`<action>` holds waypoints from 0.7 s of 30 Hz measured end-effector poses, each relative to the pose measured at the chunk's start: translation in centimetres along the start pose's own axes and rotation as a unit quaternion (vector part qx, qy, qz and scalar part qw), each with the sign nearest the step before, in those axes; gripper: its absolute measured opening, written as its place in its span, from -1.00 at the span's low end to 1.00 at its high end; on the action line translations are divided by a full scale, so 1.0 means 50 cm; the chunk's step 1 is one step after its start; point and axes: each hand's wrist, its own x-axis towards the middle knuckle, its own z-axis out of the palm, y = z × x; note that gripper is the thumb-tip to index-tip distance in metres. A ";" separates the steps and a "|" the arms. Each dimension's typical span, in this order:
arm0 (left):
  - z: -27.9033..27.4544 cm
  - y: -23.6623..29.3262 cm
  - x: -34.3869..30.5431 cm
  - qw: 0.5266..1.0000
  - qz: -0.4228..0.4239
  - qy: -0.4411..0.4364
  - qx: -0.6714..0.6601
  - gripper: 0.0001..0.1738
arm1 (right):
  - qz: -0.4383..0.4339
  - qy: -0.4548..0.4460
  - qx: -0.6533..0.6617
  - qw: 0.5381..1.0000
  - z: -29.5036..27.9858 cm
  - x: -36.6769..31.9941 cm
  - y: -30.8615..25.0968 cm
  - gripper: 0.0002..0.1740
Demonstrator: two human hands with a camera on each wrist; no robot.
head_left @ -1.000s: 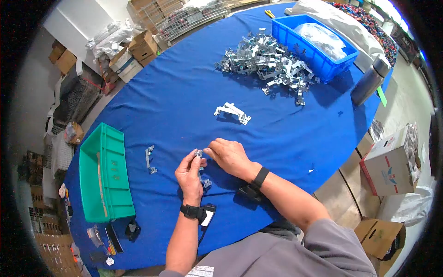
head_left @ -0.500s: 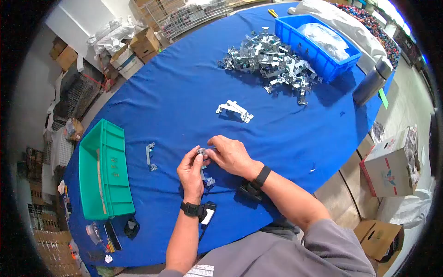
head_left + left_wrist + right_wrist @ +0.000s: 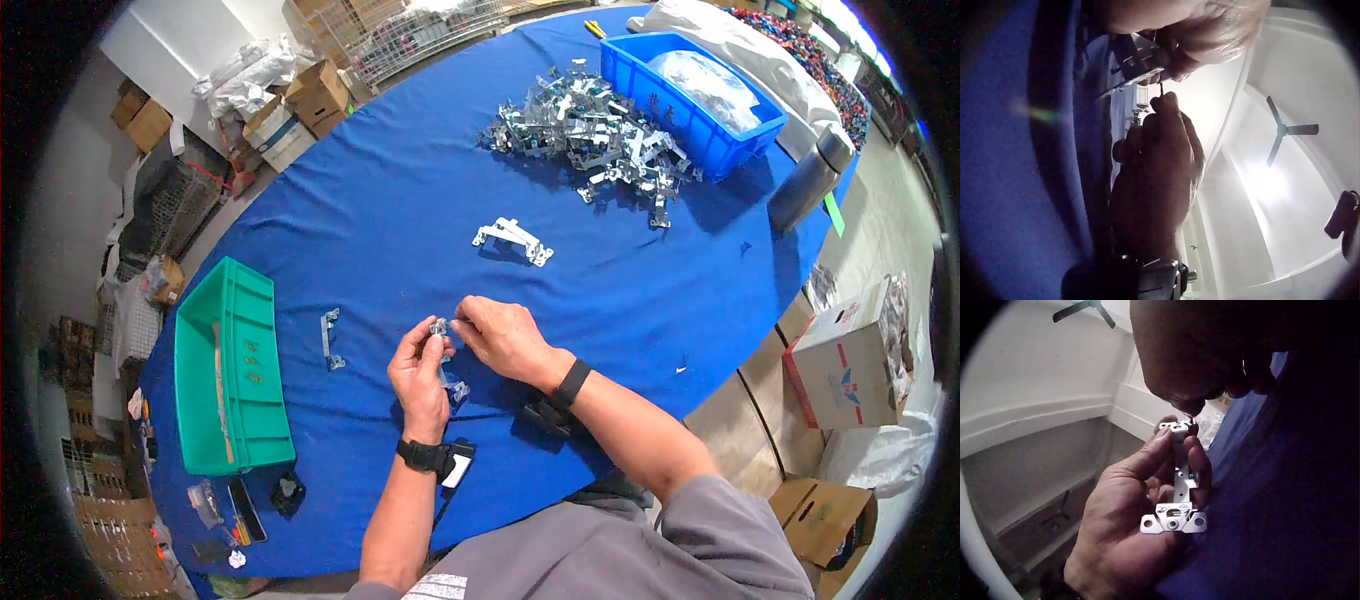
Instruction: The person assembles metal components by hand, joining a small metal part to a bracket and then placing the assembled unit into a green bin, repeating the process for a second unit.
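Observation:
The left hand (image 3: 421,388) grips a metal bracket (image 3: 455,388) near its upper end, thumb on top. In the right wrist view the bracket (image 3: 1181,487) lies along that hand's (image 3: 1129,519) fingers, its wide end with two holes toward the wrist. The right hand (image 3: 503,342) pinches a small thin piece against the bracket's far end. Seen from the left wrist, a thin dark pin (image 3: 1161,88) stands at the right hand's (image 3: 1157,169) fingertips, beside the bracket (image 3: 1132,81). What this piece is, I cannot tell.
One bracket (image 3: 331,340) lies left of the hands, and white brackets (image 3: 513,241) lie beyond them. Farther back are a bracket pile (image 3: 590,130), a blue bin (image 3: 690,110) and a steel bottle (image 3: 812,178). A green bin (image 3: 255,370) stands at the left.
The right hand has shifted slightly about the bracket's upper end while the left hand keeps its grip. The whole head view has drifted a little.

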 end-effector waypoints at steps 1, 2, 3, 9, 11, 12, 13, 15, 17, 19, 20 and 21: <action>0.001 -0.001 0.000 1.000 0.001 0.001 -0.001 -0.71 | -0.002 0.000 -0.001 1.000 0.000 0.000 0.004 -0.80; 0.001 -0.001 -0.001 1.000 -0.001 0.011 0.001 -0.70 | -0.003 -0.010 -0.024 1.000 0.002 -0.001 0.011 -0.81; 0.003 0.001 0.000 1.000 -0.004 0.021 0.004 -0.69 | -0.003 -0.020 -0.047 0.999 0.000 0.002 0.011 -0.81; 0.003 0.000 0.002 1.000 -0.014 0.020 0.009 -0.69 | 0.000 0.032 0.021 0.999 0.001 -0.001 -0.003 -0.75; 0.007 0.001 0.006 1.000 -0.013 0.025 0.007 -0.69 | -0.006 0.025 0.017 1.000 0.000 0.005 0.002 -0.75; 0.006 0.001 0.001 0.999 -0.016 0.030 0.008 -0.69 | -0.008 0.020 0.016 1.000 0.004 0.000 0.004 -0.75; 0.004 0.001 -0.004 0.999 -0.021 0.030 0.011 -0.69 | -0.003 0.019 0.018 1.000 0.005 -0.005 0.005 -0.75; 0.007 0.006 -0.002 0.999 -0.014 0.028 0.023 -0.69 | -0.008 -0.025 -0.034 0.999 -0.003 -0.001 0.007 -0.78; 0.003 -0.001 0.003 0.999 -0.011 0.023 0.024 -0.69 | -0.008 -0.021 -0.045 0.999 -0.001 0.002 0.013 -0.78; -0.001 -0.006 0.002 0.999 -0.008 0.017 0.030 -0.69 | -0.001 -0.019 -0.051 0.999 -0.001 0.002 0.002 -0.79; -0.002 -0.007 0.000 0.999 -0.011 0.017 0.032 -0.69 | -0.002 0.008 -0.022 1.000 -0.002 0.001 -0.004 -0.77; 0.000 -0.005 -0.001 0.999 -0.010 0.019 0.027 -0.69 | -0.005 0.037 0.006 0.999 -0.006 0.002 -0.011 -0.75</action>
